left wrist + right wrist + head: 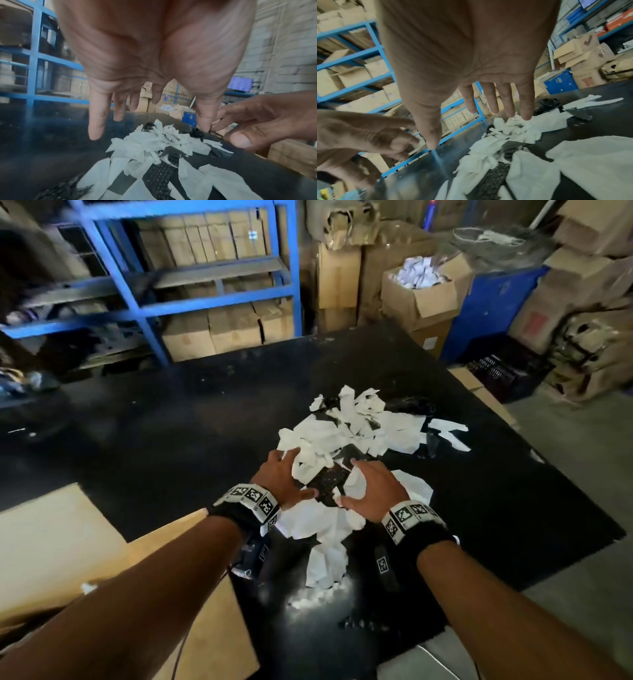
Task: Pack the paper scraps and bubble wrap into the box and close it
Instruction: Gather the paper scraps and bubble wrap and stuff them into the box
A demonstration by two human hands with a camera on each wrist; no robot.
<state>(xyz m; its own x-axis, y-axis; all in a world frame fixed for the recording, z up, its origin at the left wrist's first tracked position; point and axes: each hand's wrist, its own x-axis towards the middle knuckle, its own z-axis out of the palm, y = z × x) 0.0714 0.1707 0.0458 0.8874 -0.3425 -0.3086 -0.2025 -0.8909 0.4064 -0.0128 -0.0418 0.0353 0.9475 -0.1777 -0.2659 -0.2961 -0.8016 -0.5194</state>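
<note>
A pile of torn white paper scraps [346, 422] lies in the middle of the black table [171, 422]. Black bubble wrap [327, 484] shows through between the scraps, and appears again in the wrist views [161, 175] [489, 180]. My left hand [286, 477] and right hand [373, 487] hover side by side over the near part of the pile, fingers spread, holding nothing. The left wrist view shows the left palm [154, 60] above the scraps [145, 143]; the right palm [467, 54] likewise. The cardboard box [51, 542] sits at the table's near left, under my left forearm.
Blue metal shelving [137, 285] stacked with cartons stands behind the table. An open carton of white paper [421, 285], a blue bin [496, 302] and a black crate [503, 371] stand at the back right. The table's right edge drops to the concrete floor.
</note>
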